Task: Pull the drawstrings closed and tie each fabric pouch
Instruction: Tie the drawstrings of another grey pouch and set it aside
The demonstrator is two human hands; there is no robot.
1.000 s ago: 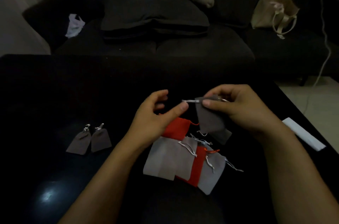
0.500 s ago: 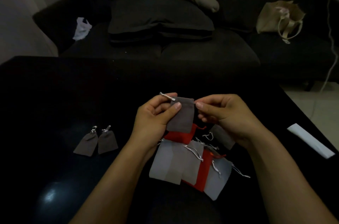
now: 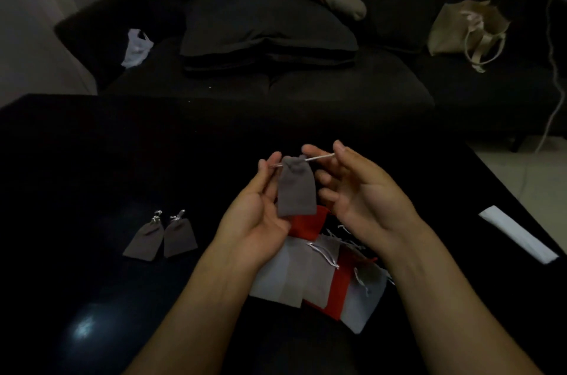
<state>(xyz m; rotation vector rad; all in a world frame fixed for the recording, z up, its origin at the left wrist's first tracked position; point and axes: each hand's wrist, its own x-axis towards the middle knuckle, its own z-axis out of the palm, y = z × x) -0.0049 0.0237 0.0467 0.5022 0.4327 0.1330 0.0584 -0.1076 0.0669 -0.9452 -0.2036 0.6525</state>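
Note:
A small dark grey pouch (image 3: 297, 190) hangs between my hands above the black table (image 3: 92, 160), its mouth gathered tight. My left hand (image 3: 257, 215) pinches the silver drawstring at the pouch's left side. My right hand (image 3: 359, 190) pinches the other silver drawstring (image 3: 320, 157), which is stretched out to the right. Below my hands lies a pile of grey and red pouches (image 3: 319, 279) with loose silver strings. Two dark grey pouches (image 3: 162, 236) with knotted strings lie side by side at the left.
A white folded strip (image 3: 518, 238) lies near the table's right edge. Behind the table stands a dark sofa with a grey cushion (image 3: 264, 25), a beige tote bag (image 3: 469, 28) and a white plastic bag (image 3: 136, 48). Someone's leg in a sock (image 3: 340, 2) rests on the sofa.
The pouch's mouth went from flat and wide to gathered tight. My hands turned palms inward and drew the two strings apart, right hand outward to the right.

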